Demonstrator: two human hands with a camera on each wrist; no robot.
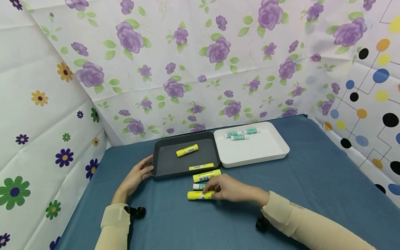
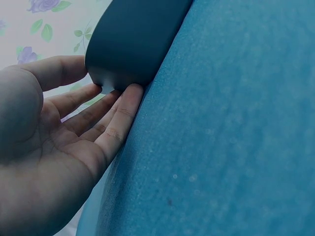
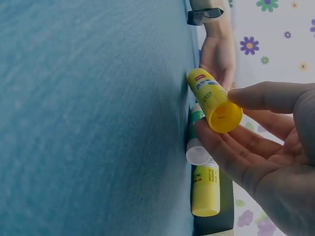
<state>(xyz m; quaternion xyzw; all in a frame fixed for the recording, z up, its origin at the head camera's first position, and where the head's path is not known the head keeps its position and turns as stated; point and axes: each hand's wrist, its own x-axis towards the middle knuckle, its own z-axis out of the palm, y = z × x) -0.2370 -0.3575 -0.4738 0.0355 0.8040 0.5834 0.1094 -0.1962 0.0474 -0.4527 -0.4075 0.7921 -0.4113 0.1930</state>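
My right hand [image 1: 229,187] pinches a yellow glue stick [image 3: 207,93] between thumb and fingers, low over the blue cloth. Its open-looking hollow end faces the right wrist camera. Just beyond it lies a white and green glue stick [image 1: 198,186], partly hidden by the fingers. Another yellow glue stick [image 1: 206,175] lies at the front wall of the dark grey tray [image 1: 168,159]. My left hand [image 1: 136,176] touches the tray's left end, its fingers fairly straight against the corner in the left wrist view.
Inside the dark tray are two yellow glue sticks, one near the middle [image 1: 187,150] and one along the front wall [image 1: 201,166]. A white tray [image 1: 250,152] adjoins it on the right, holding three green and white glue sticks [image 1: 239,137]. Patterned curtains [image 1: 193,69] surround the table.
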